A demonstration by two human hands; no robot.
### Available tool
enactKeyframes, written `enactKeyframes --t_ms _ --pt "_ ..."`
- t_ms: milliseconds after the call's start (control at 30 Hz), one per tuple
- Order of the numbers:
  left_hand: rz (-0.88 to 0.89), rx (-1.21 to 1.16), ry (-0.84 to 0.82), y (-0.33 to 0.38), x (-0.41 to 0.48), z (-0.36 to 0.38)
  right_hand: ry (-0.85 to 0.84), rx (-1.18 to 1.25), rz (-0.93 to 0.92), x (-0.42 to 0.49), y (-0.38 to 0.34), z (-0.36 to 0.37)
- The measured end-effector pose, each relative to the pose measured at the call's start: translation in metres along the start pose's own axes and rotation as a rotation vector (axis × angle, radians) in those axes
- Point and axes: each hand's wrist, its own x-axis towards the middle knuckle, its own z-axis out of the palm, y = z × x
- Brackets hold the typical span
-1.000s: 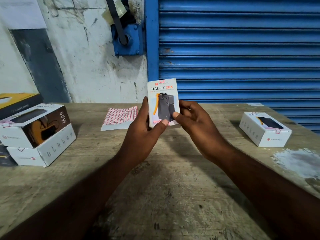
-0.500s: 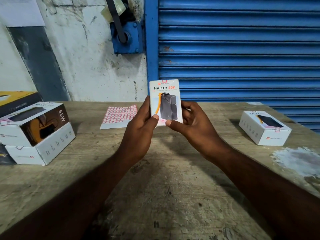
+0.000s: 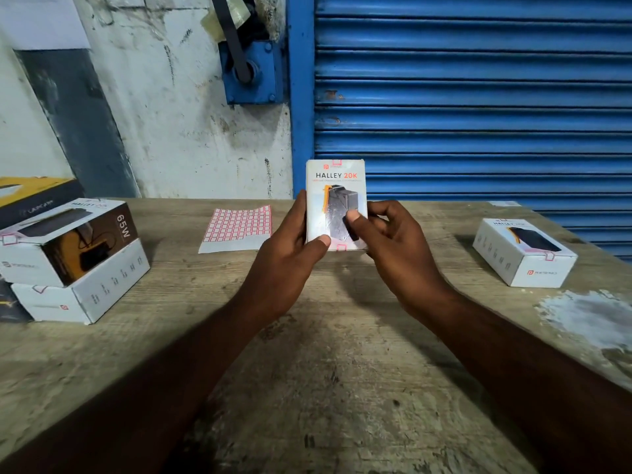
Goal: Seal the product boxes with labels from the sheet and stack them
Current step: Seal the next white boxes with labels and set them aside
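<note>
HALLEY 20K box (image 3: 336,186) held upright above the counter (image 3: 342,371), front face to camera. Left hand (image 3: 290,254) in a closed grip on its left edge, thumb on the lower front. Right hand (image 3: 393,241): thumb has slid from the bottom corner up onto the printed face, fingers wrapped behind. Red-bordered labels now show at the top and bottom flaps, so both ends look sealed. Likely next: the stack of boxes (image 3: 75,261) at left. Label sheet (image 3: 237,227) lies flat behind; another sealed box (image 3: 523,251) sits at right.

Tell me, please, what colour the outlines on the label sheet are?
Red outlines on white, on the label sheet; head view.
</note>
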Motion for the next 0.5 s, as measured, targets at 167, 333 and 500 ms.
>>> enactKeyframes --t_ms 167,333,500 --pt "0.064 0.106 0.016 -0.0037 0.0011 -0.0026 -0.067 -0.026 0.03 -0.0017 -0.001 0.0021" --pt "0.073 0.128 0.022 -0.004 0.0033 -0.0035 -0.127 -0.012 0.045 -0.0017 -0.0013 0.0" --pt "0.04 0.047 0.031 -0.0073 0.0037 -0.0043 -0.155 0.01 0.023 -0.0028 0.0032 0.0015"
